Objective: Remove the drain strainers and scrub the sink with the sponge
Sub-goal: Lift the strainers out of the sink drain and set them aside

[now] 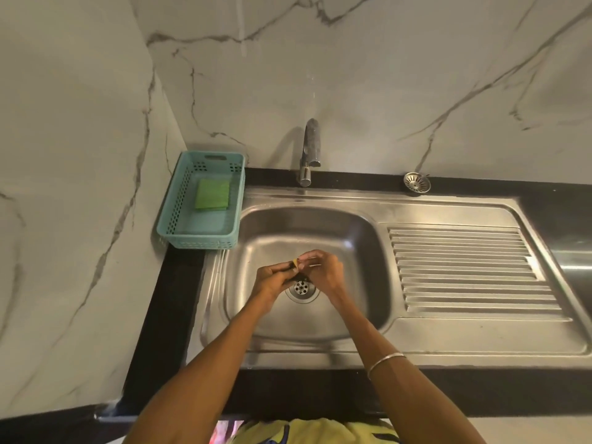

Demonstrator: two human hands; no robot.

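A stainless-steel sink (323,232) set in a black countertop (166,315) anchors the scene, its ribbed drainboard (471,270) running off to the right of the basin and a marble-patterned wall (384,75) rising behind it. Just beside the basin's left rear corner stands a teal plastic basket (179,213), and a green sponge (212,194) lies flat inside it, toward the end nearest the wall. A chrome tap (310,152) stands at the back edge of the sink, its spout pointing over the basin. One metal drain strainer (417,182) rests on the countertop behind the sink, to the right of the tap and well apart from the basin. Over the middle of the basin, a person's left hand (272,278) and right hand (323,270) meet just above the drain opening (301,288), whose perforated fitting shows between the wrists. The fingers of both hands are curled and pinch a small dark object (296,267) with a yellowish edge; it is too small to identify. A thin metal bangle (386,363) circles the right forearm, near the front edge of the sink.
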